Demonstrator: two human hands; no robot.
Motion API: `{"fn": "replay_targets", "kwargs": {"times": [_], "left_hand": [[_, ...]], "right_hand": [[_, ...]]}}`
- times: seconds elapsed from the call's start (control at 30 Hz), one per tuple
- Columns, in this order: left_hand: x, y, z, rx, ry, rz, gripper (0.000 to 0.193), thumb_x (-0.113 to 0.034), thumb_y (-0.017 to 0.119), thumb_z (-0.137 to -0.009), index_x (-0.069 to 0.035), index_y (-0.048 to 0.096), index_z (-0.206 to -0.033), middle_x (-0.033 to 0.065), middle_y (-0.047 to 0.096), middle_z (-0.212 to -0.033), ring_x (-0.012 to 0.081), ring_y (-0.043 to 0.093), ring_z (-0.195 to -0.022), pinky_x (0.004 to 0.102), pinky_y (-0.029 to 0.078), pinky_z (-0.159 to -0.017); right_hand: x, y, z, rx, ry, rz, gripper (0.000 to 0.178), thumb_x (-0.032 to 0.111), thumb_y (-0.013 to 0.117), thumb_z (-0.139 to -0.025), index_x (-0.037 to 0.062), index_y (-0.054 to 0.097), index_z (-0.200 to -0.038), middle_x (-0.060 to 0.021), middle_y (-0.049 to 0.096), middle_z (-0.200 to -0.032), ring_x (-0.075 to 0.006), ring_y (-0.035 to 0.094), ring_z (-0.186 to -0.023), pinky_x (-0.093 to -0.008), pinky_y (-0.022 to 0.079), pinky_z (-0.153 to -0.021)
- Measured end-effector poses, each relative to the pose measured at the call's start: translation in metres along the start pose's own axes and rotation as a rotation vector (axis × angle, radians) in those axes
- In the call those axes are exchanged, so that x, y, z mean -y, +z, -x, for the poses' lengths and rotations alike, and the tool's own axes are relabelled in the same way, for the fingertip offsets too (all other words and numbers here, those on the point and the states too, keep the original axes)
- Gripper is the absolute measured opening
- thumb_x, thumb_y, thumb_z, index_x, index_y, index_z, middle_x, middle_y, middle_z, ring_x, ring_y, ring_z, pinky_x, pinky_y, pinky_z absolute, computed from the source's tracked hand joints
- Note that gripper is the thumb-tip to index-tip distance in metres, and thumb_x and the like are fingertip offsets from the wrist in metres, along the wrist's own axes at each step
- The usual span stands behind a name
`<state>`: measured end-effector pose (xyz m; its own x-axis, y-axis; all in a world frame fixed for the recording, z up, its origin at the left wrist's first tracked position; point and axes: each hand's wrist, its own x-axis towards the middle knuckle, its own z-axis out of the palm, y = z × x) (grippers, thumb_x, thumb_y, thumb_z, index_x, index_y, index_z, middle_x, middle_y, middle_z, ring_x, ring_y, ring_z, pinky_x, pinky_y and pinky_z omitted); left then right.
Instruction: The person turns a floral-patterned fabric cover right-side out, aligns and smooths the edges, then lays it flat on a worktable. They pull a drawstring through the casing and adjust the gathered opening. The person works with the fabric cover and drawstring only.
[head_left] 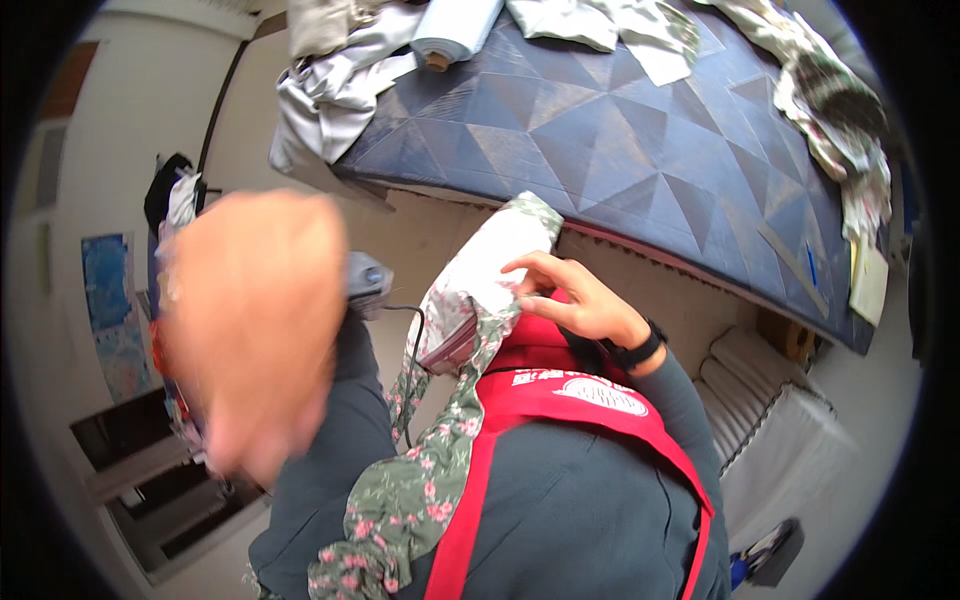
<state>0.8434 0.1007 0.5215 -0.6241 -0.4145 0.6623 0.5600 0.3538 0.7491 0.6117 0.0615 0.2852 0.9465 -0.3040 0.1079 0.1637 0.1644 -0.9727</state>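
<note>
My left hand (255, 330) is raised close to the camera and smeared by motion; its fingers cannot be made out. My right hand (585, 300), with a black band at the wrist, has thumb and fingers closed on the edge of a floral fabric (415, 490). That fabric is green with pink flowers and hangs down over my left side. White cloth (490, 260) lies against it, with a green floral end near the table edge. Beside my left hand is a grey-blue device (368, 280) with a black cable, partly hidden.
A table with a blue triangle-patterned cover (620, 140) stands ahead. On it lie a light blue roll (455, 35), grey cloth (330, 110), crumpled floral fabric (830, 110), a ruler (790, 265) and a blue pen (812, 265). Pale rolls (735, 390) rest under its right side.
</note>
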Motion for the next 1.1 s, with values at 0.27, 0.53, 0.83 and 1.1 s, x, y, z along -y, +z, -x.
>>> {"fn": "replay_targets", "kwargs": {"times": [0.27,0.53,0.83,1.1], "left_hand": [[0.053,0.022,0.075,-0.743,-0.554,-0.508,0.028,-0.026,0.081,-0.081,0.0,0.075,-0.088,0.0102,0.07,-0.079,0.0182,0.064,-0.067,0.0273,0.049,-0.059],[0.036,0.027,0.062,-0.135,-0.751,-0.615,0.045,-0.011,0.075,-0.078,-0.009,0.068,-0.123,0.0102,0.068,-0.113,0.0292,0.063,-0.106,0.0413,0.049,-0.094],[0.025,0.022,0.04,0.176,0.023,-0.246,0.018,-0.018,0.063,-0.095,-0.006,0.069,-0.083,0.0048,0.062,-0.075,0.0185,0.065,-0.071,0.0309,0.053,-0.07],[0.014,-0.153,-0.088,-0.75,0.367,0.143,0.034,-0.039,0.058,-0.1,-0.007,0.055,-0.089,0.0018,0.053,-0.071,0.0145,0.054,-0.062,0.0278,0.047,-0.056]], "right_hand": [[-0.019,-0.001,0.02,-0.068,0.13,0.098,0.012,0.007,0.064,-0.092,-0.002,0.066,-0.099,-0.0096,0.071,-0.094,-0.0167,0.066,-0.09,-0.0295,0.05,-0.081],[-0.02,-0.006,0.03,-0.19,0.306,-0.003,0.01,0.006,0.064,-0.093,-0.0024,0.065,-0.098,-0.0044,0.068,-0.087,-0.0097,0.06,-0.081,-0.0251,0.048,-0.075],[0.043,-0.005,0.007,-0.039,0.165,0.244,0.013,0.01,0.068,-0.093,-0.0025,0.067,-0.092,-0.0049,0.063,-0.073,-0.0075,0.054,-0.069,-0.0253,0.046,-0.065],[0.155,-0.066,-0.009,-0.796,-0.232,0.444,0.016,0.011,0.065,-0.096,-0.0037,0.068,-0.091,0.0021,0.064,-0.078,-0.0042,0.052,-0.074,-0.0208,0.043,-0.067]]}}
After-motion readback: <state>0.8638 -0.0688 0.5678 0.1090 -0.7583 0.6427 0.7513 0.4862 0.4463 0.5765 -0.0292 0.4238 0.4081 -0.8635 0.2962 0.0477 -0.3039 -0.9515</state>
